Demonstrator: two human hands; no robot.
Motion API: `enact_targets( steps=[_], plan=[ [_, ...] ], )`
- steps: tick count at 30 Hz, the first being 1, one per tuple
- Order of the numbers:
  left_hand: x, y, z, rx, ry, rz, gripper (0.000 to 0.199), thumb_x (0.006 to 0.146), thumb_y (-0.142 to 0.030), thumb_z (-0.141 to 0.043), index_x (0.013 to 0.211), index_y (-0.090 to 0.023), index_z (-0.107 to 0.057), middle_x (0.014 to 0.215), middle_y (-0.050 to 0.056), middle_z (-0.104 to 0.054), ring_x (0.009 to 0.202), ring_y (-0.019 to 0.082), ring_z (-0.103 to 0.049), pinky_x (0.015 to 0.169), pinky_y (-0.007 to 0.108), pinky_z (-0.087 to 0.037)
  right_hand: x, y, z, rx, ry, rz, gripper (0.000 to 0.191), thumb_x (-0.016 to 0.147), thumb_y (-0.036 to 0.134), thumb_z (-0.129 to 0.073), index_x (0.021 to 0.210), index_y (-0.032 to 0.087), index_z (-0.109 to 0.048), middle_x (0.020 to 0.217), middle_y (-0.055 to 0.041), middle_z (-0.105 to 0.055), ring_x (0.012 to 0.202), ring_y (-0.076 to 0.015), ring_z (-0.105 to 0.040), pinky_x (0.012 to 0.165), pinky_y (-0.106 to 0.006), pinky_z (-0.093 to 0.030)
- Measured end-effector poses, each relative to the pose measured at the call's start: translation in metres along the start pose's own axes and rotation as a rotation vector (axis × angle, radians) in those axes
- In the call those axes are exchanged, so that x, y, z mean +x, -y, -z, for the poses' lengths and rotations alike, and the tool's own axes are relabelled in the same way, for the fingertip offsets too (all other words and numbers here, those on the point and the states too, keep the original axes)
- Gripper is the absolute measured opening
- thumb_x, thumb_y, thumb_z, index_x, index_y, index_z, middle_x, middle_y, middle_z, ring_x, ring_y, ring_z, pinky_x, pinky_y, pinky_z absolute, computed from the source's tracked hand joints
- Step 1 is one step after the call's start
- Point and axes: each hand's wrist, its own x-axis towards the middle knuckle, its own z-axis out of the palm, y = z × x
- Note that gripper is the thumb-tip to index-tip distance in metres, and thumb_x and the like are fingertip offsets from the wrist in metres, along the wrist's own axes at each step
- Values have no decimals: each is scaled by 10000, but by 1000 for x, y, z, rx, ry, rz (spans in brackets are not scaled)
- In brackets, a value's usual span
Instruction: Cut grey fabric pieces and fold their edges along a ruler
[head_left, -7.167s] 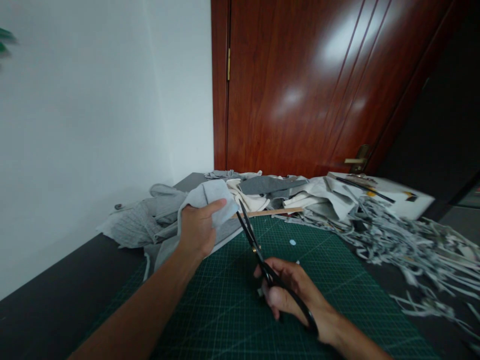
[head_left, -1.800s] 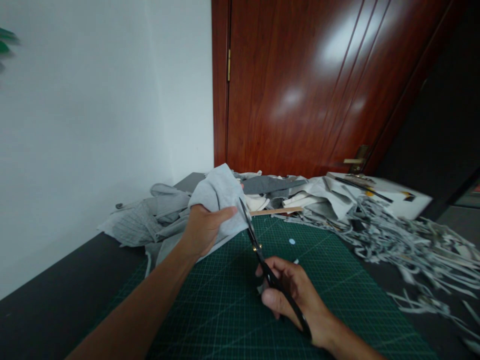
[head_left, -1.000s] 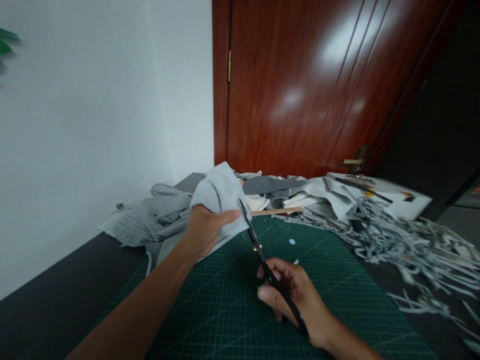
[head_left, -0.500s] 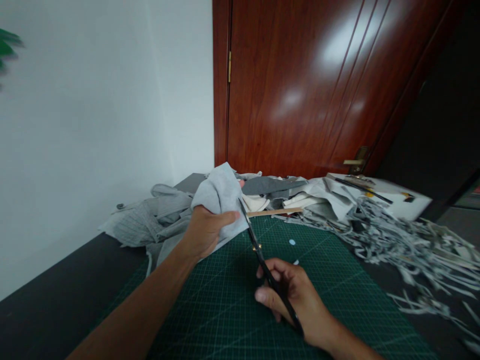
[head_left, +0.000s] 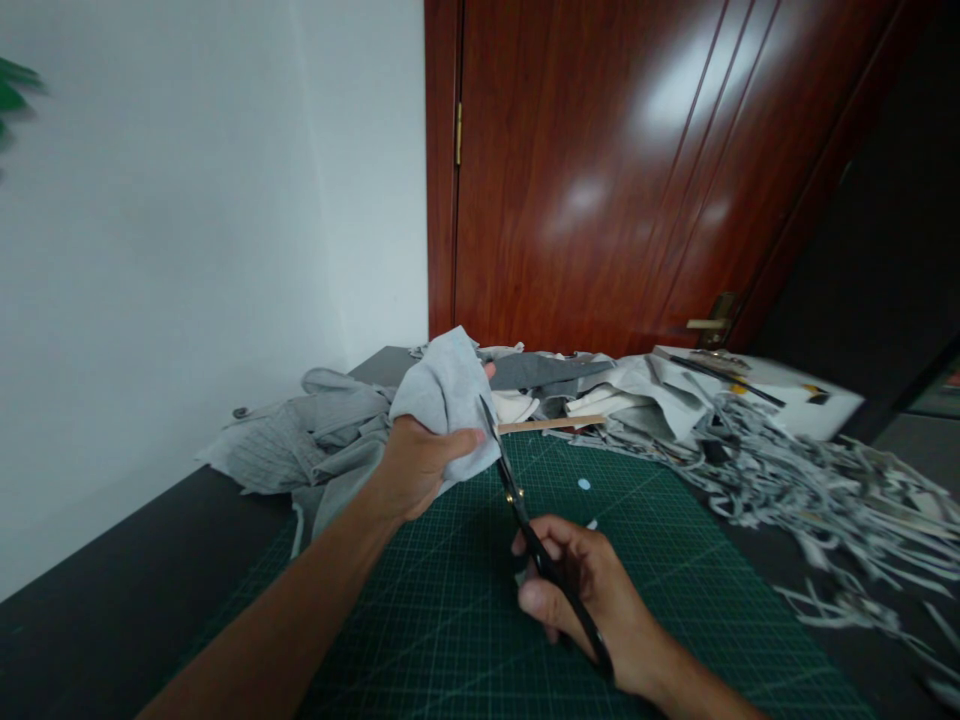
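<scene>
My left hand grips a light grey piece of fabric, its thumb on the near face and a fingertip showing past the far edge. In my right hand is a pair of black scissors with a brass-coloured pivot. Their blades point up and away and meet the right edge of the fabric just beside my left thumb. How far the blades are parted is hard to make out. Both hands are above a green gridded cutting mat.
Grey garments lie heaped at the left. Cloth pieces and a wooden strip line the mat's far edge. Many thin fabric strips pile up at the right, beside a white box. A small pale disc rests on the mat.
My left hand and the fabric have shifted slightly right, toward the scissors. The right hand stays nearly in place, its thumb moved a little.
</scene>
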Motion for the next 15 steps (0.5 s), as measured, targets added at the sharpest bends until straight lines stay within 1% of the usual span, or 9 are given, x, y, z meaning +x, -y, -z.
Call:
enact_targets(
  steps=[3,9,15],
  plan=[
    [1,2,1,-5,20,2,788,628,-45,-835,1378,-203,-652,1205,106,-786,1236,336,-690,1047,488,-571,0,1,0,-6,-4,4,544,796,637,-837,993,185,-607,678,62,-511,500,-79,-432,459,-195,-364],
    [0,-1,1,-1,57,32,752,620,-39,-811,1343,-192,-676,1195,100,-790,1254,339,-676,1012,469,-595,0,-1,1,-7,5,8,562,801,658,-824,1010,179,-615,698,48,-523,519,-89,-461,467,-200,-384],
    [0,0,3,58,83,46,768,640,-53,-799,1382,-191,-654,1236,85,-777,1341,309,-615,1149,472,-485,0,-2,1,2,11,17,569,801,662,-821,1017,176,-616,708,46,-524,517,-83,-451,465,-198,-384]
  ],
)
